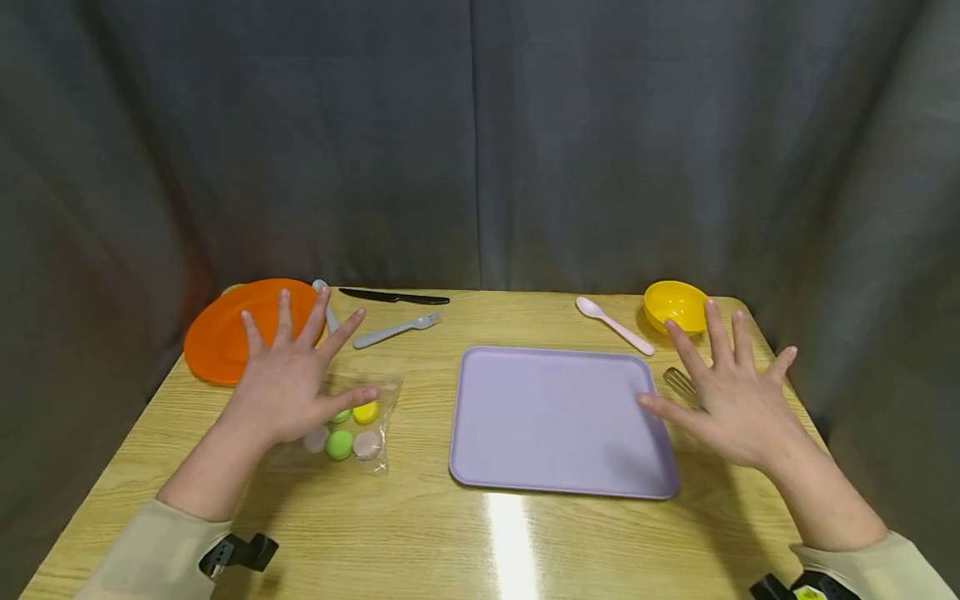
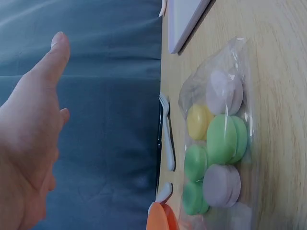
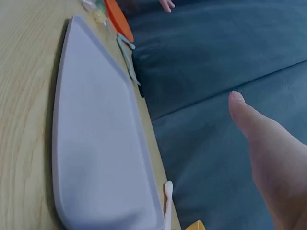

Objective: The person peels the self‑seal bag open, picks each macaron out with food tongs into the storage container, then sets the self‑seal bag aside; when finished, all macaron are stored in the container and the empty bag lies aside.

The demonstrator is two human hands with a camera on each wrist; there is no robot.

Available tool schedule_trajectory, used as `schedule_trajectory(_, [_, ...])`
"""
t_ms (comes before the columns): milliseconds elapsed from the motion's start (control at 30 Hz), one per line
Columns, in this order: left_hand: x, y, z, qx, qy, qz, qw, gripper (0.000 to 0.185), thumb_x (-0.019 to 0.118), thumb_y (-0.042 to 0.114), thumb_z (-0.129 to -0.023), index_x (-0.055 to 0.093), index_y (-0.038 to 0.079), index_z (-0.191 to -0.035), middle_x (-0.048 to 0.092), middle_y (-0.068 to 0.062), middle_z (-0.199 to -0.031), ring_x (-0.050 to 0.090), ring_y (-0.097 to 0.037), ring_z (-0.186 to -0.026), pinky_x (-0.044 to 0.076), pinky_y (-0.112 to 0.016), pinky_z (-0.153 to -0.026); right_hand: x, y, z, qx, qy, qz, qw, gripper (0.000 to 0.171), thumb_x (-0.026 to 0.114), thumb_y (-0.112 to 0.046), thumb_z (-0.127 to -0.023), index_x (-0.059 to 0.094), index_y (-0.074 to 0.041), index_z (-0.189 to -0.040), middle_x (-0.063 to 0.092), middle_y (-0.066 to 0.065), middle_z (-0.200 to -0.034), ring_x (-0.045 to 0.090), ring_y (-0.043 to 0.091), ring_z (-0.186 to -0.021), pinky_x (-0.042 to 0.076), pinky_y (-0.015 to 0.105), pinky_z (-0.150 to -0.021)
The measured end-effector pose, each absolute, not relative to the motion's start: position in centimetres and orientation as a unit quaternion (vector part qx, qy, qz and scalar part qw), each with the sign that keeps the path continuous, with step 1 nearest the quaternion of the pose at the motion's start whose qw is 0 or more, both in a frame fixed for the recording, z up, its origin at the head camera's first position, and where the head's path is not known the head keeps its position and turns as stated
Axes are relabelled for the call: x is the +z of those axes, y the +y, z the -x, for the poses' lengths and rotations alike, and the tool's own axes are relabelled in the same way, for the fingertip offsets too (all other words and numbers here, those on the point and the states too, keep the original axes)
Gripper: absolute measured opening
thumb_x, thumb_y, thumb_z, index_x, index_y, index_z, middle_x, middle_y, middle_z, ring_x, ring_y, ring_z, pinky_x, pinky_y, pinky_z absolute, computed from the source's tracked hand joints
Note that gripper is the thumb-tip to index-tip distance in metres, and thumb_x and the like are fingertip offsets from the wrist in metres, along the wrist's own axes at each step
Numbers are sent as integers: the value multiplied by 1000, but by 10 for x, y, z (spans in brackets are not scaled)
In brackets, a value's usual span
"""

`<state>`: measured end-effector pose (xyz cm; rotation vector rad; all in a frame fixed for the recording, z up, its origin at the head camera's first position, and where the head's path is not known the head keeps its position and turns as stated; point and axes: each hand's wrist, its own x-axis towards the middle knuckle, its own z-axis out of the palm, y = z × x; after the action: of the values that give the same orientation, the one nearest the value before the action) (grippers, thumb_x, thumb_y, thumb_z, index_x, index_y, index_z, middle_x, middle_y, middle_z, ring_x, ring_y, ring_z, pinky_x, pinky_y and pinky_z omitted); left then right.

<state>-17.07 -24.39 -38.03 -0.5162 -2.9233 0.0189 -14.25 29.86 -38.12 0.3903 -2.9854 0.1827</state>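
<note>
My left hand is spread, palm down, above a clear plastic bag of macarons in green, yellow and pale lilac. It holds nothing, and the left wrist view shows it raised off the table. My right hand is spread too, over the table beside the right edge of a lilac tray. Nothing is in its grip. Partly hidden under it lies a whisk-like metal utensil. Just beyond its fingertips is a yellow bowl.
An orange plate sits at the far left. Near the back edge lie a black knife, a grey fork, a pale utensil partly behind my left fingers, and a pink spoon. A dark curtain hangs behind the table.
</note>
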Motion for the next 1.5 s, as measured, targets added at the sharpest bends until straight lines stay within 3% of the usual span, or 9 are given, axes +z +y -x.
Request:
schedule_trajectory(233, [-374, -250, 166, -3, -980, 186, 77, 100, 50, 86, -91, 21, 33, -170, -8, -8, -176, -2, -55, -155, -27, -72, -107, -369, 281, 147, 76, -983, -149, 69, 103, 60, -76, -94, 17, -23, -171, -21, 15, -173, -25, 42, -155, -19, 91, -94])
schedule_trajectory(400, [-369, -258, 161, -44, -976, 207, 52, 98, 53, 84, -92, 20, 35, -170, -2, -3, -177, 6, -43, -159, -8, -82, -113, -361, 263, 148, 105, -978, -172, 58, 100, 62, -75, -93, 27, -21, -169, -20, 13, -174, -18, 44, -157, -8, 93, -99])
schedule_trajectory(567, [-370, -267, 159, -111, -967, 228, 6, 100, 61, 82, -89, 24, 36, -169, 20, -2, -175, 24, -34, -158, 15, -77, -118, -356, 247, 151, 182, -959, -214, 46, 90, 72, -68, -92, 43, -20, -163, -5, 9, -176, 9, 45, -159, 11, 86, -110])
schedule_trajectory(633, [-372, -270, 159, -129, -964, 233, -1, 100, 64, 82, -87, 31, 33, -168, 43, -6, -165, 47, -38, -144, 34, -70, -112, -354, 242, 153, 216, -947, -233, 42, 86, 75, -63, -92, 49, -16, -159, 7, 9, -176, 23, 45, -155, 22, 80, -112])
schedule_trajectory(733, [-376, -273, 163, -147, -958, 245, -20, 97, 72, 74, -87, 42, 24, -164, 73, -8, -115, 66, -32, -97, 53, -54, -90, -353, 236, 155, 267, -928, -258, 34, 76, 79, -54, -93, 57, -9, -151, 28, 9, -171, 37, 42, -149, 34, 71, -111])
schedule_trajectory(867, [-388, -279, 169, -168, -951, 257, -37, 85, 86, 55, -87, 56, 15, -155, 75, -7, -104, 70, -29, -94, 57, -50, -88, -353, 228, 160, 345, -897, -277, 18, 61, 83, -39, -94, 63, -9, -144, 53, 4, -155, 48, 30, -144, 40, 61, -113])
schedule_trajectory(967, [-401, -284, 171, -190, -945, 262, -38, 74, 91, 42, -85, 64, 10, -146, 70, -9, -136, 66, -33, -122, 52, -57, -102, -353, 221, 163, 396, -874, -282, 10, 52, 86, -29, -93, 67, -12, -139, 64, -1, -143, 58, 22, -133, 46, 54, -109])
schedule_trajectory(1233, [-430, -291, 173, -209, -940, 258, -77, 64, 90, 34, -87, 68, 7, -142, 63, -12, -145, 57, -36, -136, 44, -57, -112, -359, 202, 171, 513, -805, -295, -46, 39, 80, -11, -97, 70, -11, -135, 70, 0, -132, 68, 22, -118, 56, 39, -100])
schedule_trajectory(1500, [-438, -293, 167, -209, -943, 243, -89, 59, 90, 25, -87, 70, 3, -138, 60, -14, -149, 52, -38, -141, 42, -58, -114, -371, 175, 176, 587, -747, -293, -106, 37, 78, -3, -96, 70, -3, -133, 71, 8, -129, 70, 31, -114, 60, 39, -92])
